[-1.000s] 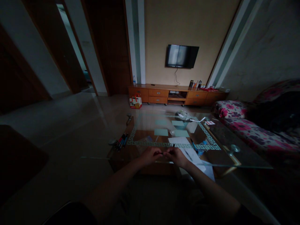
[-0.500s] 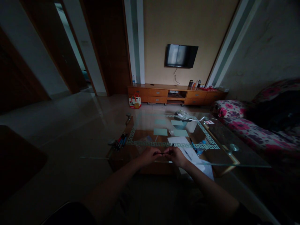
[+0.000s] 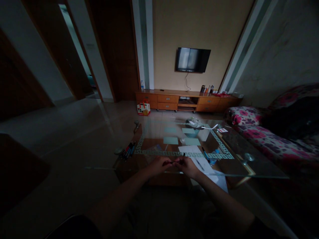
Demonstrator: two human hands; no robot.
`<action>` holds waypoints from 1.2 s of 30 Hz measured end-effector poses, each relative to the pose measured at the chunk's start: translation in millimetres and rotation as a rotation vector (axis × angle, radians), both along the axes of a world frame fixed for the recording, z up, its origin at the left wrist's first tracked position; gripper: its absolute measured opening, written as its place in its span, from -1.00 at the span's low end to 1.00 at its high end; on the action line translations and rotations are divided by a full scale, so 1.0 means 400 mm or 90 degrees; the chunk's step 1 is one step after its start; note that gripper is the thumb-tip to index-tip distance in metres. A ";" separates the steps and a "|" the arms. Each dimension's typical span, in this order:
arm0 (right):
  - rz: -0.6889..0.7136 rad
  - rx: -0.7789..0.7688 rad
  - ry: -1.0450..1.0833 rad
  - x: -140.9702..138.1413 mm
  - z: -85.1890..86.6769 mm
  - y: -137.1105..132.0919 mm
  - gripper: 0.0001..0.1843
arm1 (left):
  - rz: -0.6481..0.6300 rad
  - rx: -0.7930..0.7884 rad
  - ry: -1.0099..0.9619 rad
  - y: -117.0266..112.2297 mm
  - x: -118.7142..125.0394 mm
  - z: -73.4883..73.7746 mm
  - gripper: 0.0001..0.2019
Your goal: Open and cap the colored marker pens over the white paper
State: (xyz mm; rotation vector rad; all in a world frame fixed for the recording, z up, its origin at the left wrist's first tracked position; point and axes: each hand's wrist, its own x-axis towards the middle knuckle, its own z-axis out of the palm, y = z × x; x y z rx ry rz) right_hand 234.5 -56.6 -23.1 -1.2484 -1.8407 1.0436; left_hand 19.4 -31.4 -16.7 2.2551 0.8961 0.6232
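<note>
Bare hands (image 3: 187, 166) pinch a thin, dark, rod-like piece (image 3: 172, 162) over the smooth, key-patterned glass table (image 3: 261, 171).

Dim, underexposed indoor scene with a cool cast. White paper (image 3: 190, 149) toward the near right corner of the glass surface (image 3: 154, 141) is among the brightest spots. Faint reflections cross the glass; soft glare streaks the floor (image 3: 74, 139) beyond its left edge. The television screen (image 3: 193, 60) mirrors a pale patch. At the surface's near edge, the left hand (image 3: 158, 165) and right hand (image 3: 188, 166) sit in shadow, and the dark object (image 3: 171, 162) between their fingertips is hard to make out. Wide-angle distortion tilts the door frame (image 3: 100, 49); outer edges look smeared, and the lower corners fall nearly black.
</note>
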 end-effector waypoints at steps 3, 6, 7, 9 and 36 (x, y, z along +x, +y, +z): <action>-0.001 0.010 -0.032 0.001 -0.004 -0.002 -0.56 | 0.000 0.000 0.004 0.002 0.000 -0.003 -0.73; 0.002 0.003 -0.064 0.001 -0.014 -0.002 -0.46 | -0.007 0.001 0.000 0.003 0.002 -0.008 -0.75; -0.001 0.002 -0.069 0.001 -0.017 -0.002 -0.43 | -0.007 0.003 -0.004 0.002 0.003 -0.009 -0.76; -0.010 0.002 -0.073 0.000 -0.022 -0.001 -0.40 | -0.001 0.011 -0.011 0.000 0.003 -0.009 -0.78; -0.012 0.116 0.026 -0.005 -0.009 0.005 -0.67 | 0.004 0.076 0.036 0.004 0.006 -0.021 -0.88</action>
